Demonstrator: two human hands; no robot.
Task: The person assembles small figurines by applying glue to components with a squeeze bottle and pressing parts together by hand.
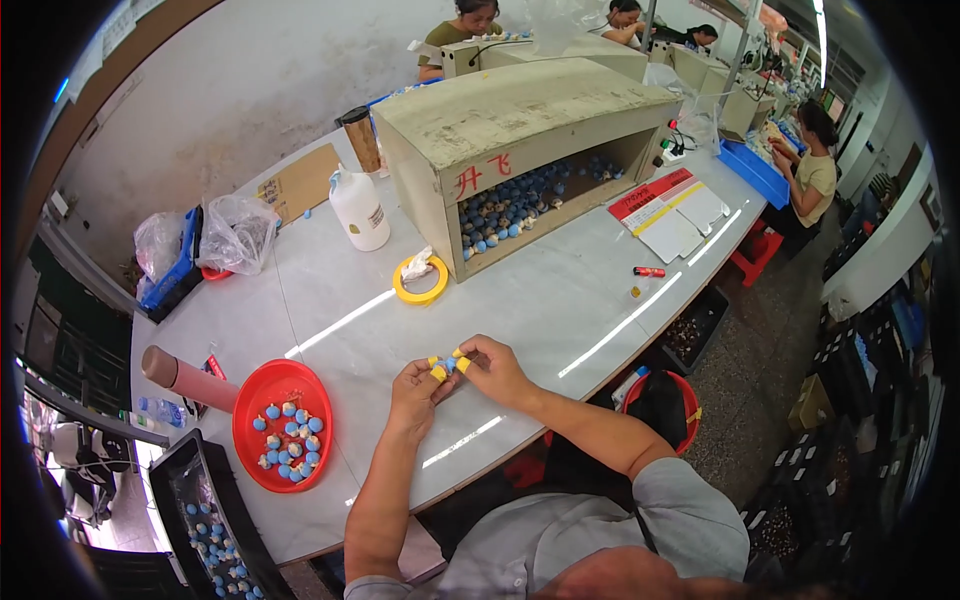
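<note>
Over the near middle of the grey table, both hands meet around a small blue piece (450, 364). My left hand (413, 390) pinches it from the left, and my right hand (492, 372) grips it from the right. Yellow coverings wrap several fingertips on both hands. The fingers hide much of the piece, so its full shape does not show. To the left, a round red tray (243, 425) holds several small blue-and-cream pieces (288, 458) of similar size.
A beige box (420, 180) full of blue pieces stands at the back. A white bottle (358, 212), yellow tape roll (420, 297), pink flask (190, 380), black tray (250, 545) and red-and-white papers (665, 215) surround the work spot. Other people (815, 165) sit farther off.
</note>
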